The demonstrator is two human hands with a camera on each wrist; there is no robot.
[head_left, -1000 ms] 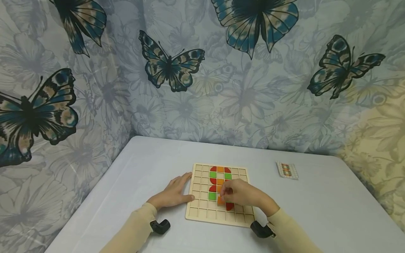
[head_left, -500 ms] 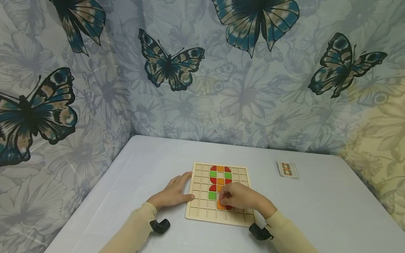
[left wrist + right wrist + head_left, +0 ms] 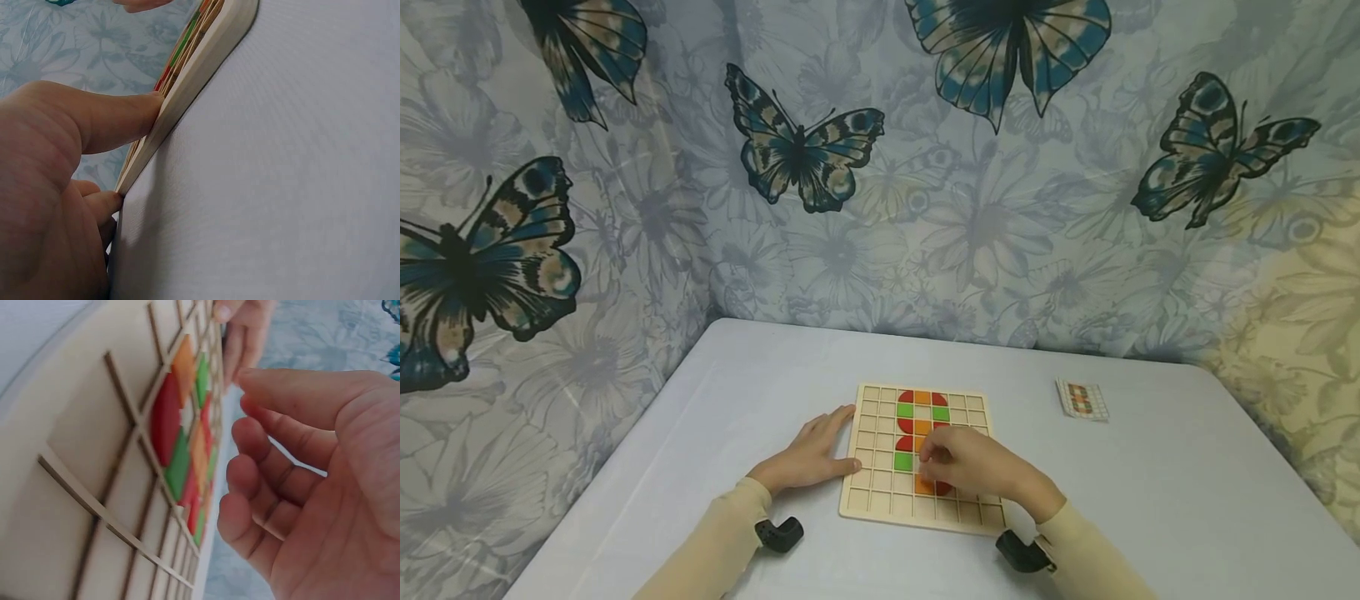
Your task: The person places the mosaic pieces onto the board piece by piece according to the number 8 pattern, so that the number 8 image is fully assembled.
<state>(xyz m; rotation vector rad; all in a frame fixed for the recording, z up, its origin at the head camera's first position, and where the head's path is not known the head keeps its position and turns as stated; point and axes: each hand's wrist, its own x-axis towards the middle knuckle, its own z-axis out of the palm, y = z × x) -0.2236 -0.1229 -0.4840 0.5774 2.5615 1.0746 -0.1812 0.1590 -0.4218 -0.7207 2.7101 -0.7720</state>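
A square wooden grid board [image 3: 880,500] lies on the white table, bearing flat red, orange and green tiles in its cells. My left hand [image 3: 808,458] is spread at the board's left side; in the left wrist view its thumb [image 3: 125,119] presses the board's edge. Over the lower middle of the board hovers my right hand [image 3: 973,462]. Its fingers are loosely bent with nothing between them in the right wrist view, the thumb and index fingertips close together. Just below them sits an orange tile [image 3: 184,369], beside a red rounded tile [image 3: 165,419]. Part of the pattern is hidden under the right hand.
A small printed pattern card [image 3: 1082,401], with a similar coloured design on a grid, lies on the table [image 3: 1150,467] to the right of the board. Behind the table hangs a butterfly-patterned cloth [image 3: 865,275].
The orange tile under my right fingers, tilted a second ago, now lies flat in its lower cell. My right hand has let go and lifted slightly off it. My left hand stays put.
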